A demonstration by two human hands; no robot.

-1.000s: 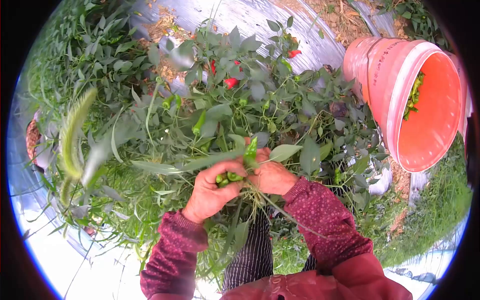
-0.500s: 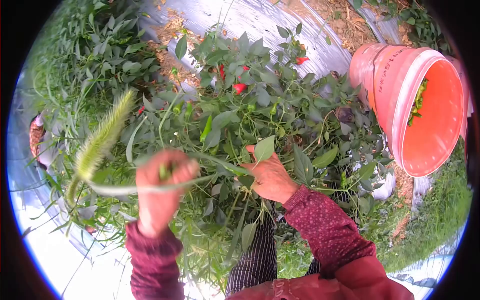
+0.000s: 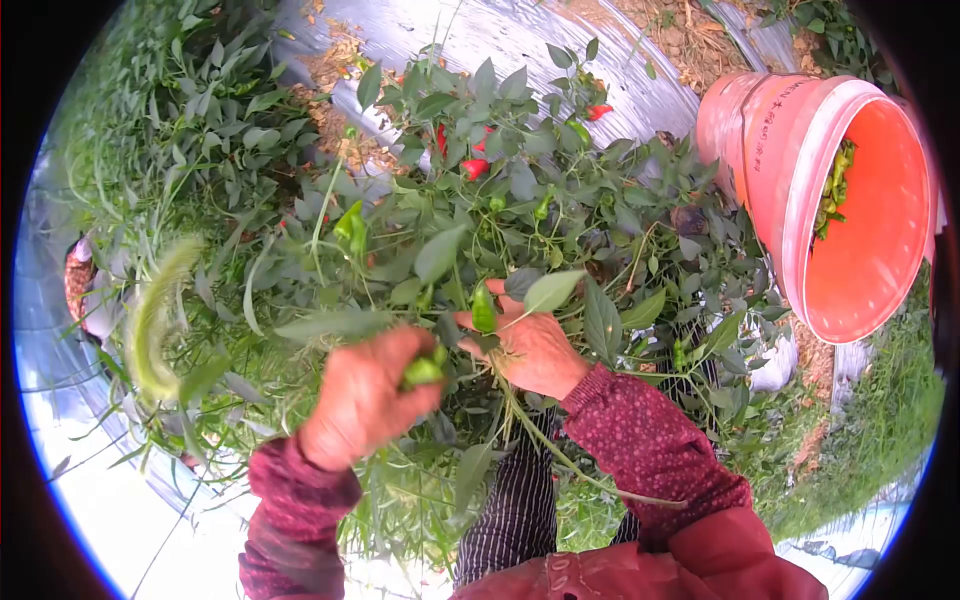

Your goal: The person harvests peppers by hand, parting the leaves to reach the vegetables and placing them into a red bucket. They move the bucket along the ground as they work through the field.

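Observation:
My left hand (image 3: 365, 400) is closed around green peppers (image 3: 425, 368), which show past its thumb. It is slightly blurred, just left of my right hand. Among the leaves, my right hand (image 3: 540, 352) grips stems of the pepper plant (image 3: 510, 395); its palm side is hidden. By its fingertips hangs another green pepper (image 3: 484, 310), and a broad leaf (image 3: 552, 291) covers part of the knuckles. More green peppers (image 3: 351, 228) and red peppers (image 3: 475, 168) hang farther back on the plant.
A pink bucket (image 3: 765, 150) lies tilted at the right, its mouth toward me, with green peppers (image 3: 833, 190) inside. Silvery plastic film (image 3: 630, 75) covers the ground behind. A fuzzy grass head (image 3: 150, 330) stands at the left. My striped trouser leg (image 3: 510, 510) is below the plant.
My left hand has moved right and down, toward my right hand, still holding green peppers. My right hand stays nearly in place. The grass head has swung left and down.

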